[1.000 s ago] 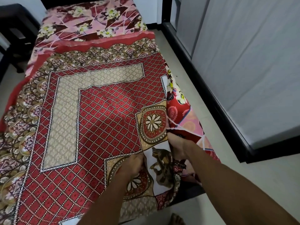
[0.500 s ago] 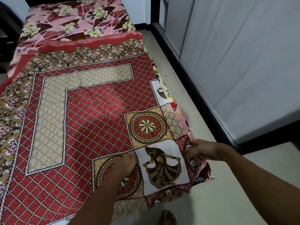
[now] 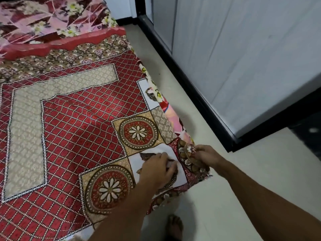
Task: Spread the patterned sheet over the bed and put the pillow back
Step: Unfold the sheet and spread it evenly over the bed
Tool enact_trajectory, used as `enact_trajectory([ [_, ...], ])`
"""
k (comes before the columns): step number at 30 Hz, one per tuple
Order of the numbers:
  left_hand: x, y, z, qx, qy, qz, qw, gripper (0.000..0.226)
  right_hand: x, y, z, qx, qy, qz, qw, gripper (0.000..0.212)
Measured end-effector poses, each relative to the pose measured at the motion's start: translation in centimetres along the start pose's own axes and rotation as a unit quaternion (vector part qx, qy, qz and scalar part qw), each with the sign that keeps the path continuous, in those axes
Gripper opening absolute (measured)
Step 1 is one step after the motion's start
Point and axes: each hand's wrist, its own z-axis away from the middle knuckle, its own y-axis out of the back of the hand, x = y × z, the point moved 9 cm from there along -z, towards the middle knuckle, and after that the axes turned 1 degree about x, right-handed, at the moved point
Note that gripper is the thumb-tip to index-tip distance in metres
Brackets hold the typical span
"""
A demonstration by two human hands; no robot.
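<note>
Head cam: patterned sheet (image 3: pixel 78 127) lay spread over most of the bed (image 3: pixel 52 18), near right corner hanging off the edge above the floor (image 3: pixel 225 197). Right hand (image 3: pixel 206 155) pinched the bunched border at that corner; left hand (image 3: pixel 157 171) sat on the white figure panel, fingers bent onto the cloth, pinch or plain press, couldn't tell. Cloth prob thin, light, soft & limp w/ slight sheen; best taken by corners/hems. No pillow in shot
</note>
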Motion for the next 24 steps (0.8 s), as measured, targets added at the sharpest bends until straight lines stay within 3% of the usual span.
enact_trajectory([
  [3,1.5,-1.3,-0.4,-0.006,0.005,0.013,1.000,0.044,1.7,-0.6,-0.2,-0.013,-0.067,-0.018,0.998,0.045],
  [5,2.1,-2.3,-0.4,-0.015,-0.012,-0.013,1.000,0.043,1.4,-1.9,-0.7,-0.028,-0.049,0.021,0.998,0.057],
  [9,2.9,-2.3,-0.6,0.042,-0.037,-0.008,0.998,0.036,-2.3,-0.9,-1.7,0.077,0.122,0.157,0.977,0.023],
  [11,3.9,-1.8,-1.1,0.078,-0.062,-0.013,0.995,0.032,-4.3,1.5,-0.5,0.177,0.207,0.228,0.935,0.028],
  [13,5.0,-2.4,-1.6,0.062,-0.090,-0.039,0.993,0.034,-3.7,3.3,0.4,0.242,0.246,0.266,0.900,0.032],
  [15,5.5,-4.1,-1.9,0.008,-0.103,-0.085,0.991,0.044,-1.6,4.5,-0.1,0.263,0.209,0.286,0.897,0.030],
  [18,5.2,-5.8,-1.9,-0.062,-0.086,-0.155,0.982,0.054,1.1,3.9,-2.3,0.219,0.108,0.318,0.916,0.023],
  [21,5.1,-5.8,-1.9,-0.052,-0.085,-0.159,0.982,0.046,1.5,3.7,-3.6,0.182,0.051,0.323,0.927,0.019],
  [24,4.8,-5.5,-1.4,-0.023,-0.099,-0.129,0.986,0.038,-0.1,4.5,-3.5,0.202,0.040,0.289,0.935,0.019],
])
